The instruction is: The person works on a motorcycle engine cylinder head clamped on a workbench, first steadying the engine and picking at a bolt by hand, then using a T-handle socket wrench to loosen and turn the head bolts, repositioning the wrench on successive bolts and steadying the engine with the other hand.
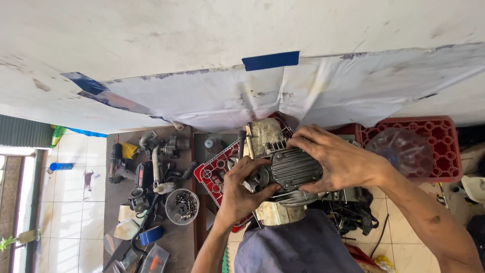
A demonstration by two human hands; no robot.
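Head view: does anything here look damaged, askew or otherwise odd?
Yes. The white sheet on the wall hangs crumpled, held by blue tape, with its left corner peeling. Both hands are grimy: the left hand and right hand grip a dirty engine part over a red crate.

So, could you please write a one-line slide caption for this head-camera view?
Both hands, left and right, grip a finned dark engine cover above a red crate.
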